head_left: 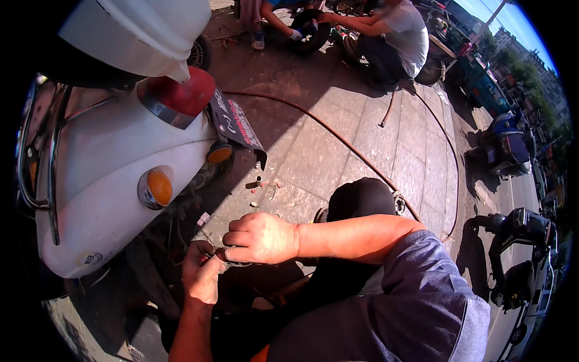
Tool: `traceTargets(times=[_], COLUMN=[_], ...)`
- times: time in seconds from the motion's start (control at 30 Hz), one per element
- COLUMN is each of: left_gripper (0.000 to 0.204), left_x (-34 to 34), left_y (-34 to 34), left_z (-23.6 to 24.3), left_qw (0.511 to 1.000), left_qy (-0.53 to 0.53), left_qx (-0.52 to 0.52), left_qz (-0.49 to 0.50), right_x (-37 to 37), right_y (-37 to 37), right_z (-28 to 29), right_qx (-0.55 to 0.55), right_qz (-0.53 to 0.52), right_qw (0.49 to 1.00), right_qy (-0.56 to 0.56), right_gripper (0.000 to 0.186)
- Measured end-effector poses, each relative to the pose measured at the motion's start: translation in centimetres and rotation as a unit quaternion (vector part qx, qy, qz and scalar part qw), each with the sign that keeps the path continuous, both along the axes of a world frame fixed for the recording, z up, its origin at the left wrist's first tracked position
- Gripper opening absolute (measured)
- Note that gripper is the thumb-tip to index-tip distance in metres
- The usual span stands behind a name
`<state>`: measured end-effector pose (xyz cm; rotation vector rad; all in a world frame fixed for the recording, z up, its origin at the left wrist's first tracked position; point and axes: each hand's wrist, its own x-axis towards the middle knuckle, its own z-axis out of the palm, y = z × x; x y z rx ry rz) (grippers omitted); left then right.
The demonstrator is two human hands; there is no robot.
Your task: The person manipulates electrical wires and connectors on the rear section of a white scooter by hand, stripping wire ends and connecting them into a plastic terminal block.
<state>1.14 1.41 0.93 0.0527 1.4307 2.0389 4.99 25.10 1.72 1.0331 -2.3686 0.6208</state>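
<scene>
Well, right hand: extended leftward, fingers curled, grip unclear.
Left hand: raised beside it, pinching perhaps a wire.

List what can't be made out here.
Head view: the small dark piece between the bare left hand and bare right hand; fingers hide most of it.
Head view: top of the rounded white plastic shell; cut off by the upper edge.
Head view: head of the blue-sleeved co-worker; cut off by that edge.
Head view: pale scraps on the grey stone paving; too small.
</scene>
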Motion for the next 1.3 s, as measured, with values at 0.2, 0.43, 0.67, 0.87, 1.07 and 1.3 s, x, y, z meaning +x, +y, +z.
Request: traceTargets(times=[0.2,0.43,0.67,0.87,1.07,1.3], left_gripper=[0.023,0.019,0.018,0.017,0.018,0.022], left_x=[0.1,-0.1,-0.7,-0.7,-0.4,0.6], left_y=[-0.3,1.0,-0.7,-0.5,-0.5,0.5], left_z=[-0.9,-1.1,-0.5,-0.7,-0.5,-0.1], left_qw=[0.997,0.974,0.999,0.999,0.999,0.992], left_qy=[0.054,0.172,0.036,0.022,0.033,0.086], left_qx=[-0.055,-0.14,-0.024,0.002,-0.037,-0.076], left_qz=[-0.017,-0.04,-0.029,-0.024,-0.02,-0.045], right_x=[0.2,-0.2,0.1,-0.9,-0.6,0.1], right_y=[-1.1,-0.1,-1.0,-0.4,-1.7,-0.7], right_z=[-0.9,-0.6,-0.1,-0.1,-0.2,-0.5], right_qx=[-0.113,-0.425,-0.105,-0.024,-0.078,-0.443], right_qz=[-0.056,-0.056,-0.077,-0.025,-0.041,-0.066], right_qw=[0.984,0.507,0.979,0.999,0.992,0.454], right_qy=[-0.128,-0.748,-0.155,-0.042,-0.089,-0.77], right_gripper=[0.014,0.021,0.03,0.034,0.02,0.023])
